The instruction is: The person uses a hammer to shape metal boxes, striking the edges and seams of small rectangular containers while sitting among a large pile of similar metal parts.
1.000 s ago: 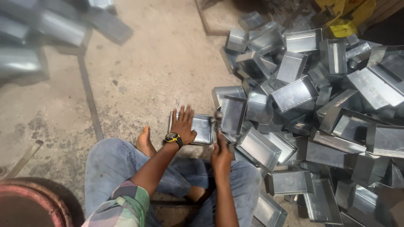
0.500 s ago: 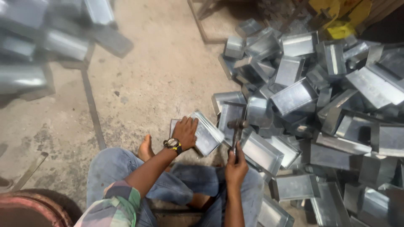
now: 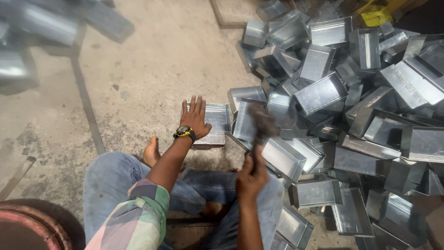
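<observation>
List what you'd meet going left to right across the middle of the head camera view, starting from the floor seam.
Floor seam → left hand flat on a metal tray → hammer held by the right hand → heap of metal trays.

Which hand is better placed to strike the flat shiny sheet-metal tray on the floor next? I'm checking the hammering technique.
Probably the right hand: it grips the dark-headed hammer, raised just beside the flat shiny sheet-metal tray. The left hand lies flat on that tray, pinning it to the concrete floor.
</observation>
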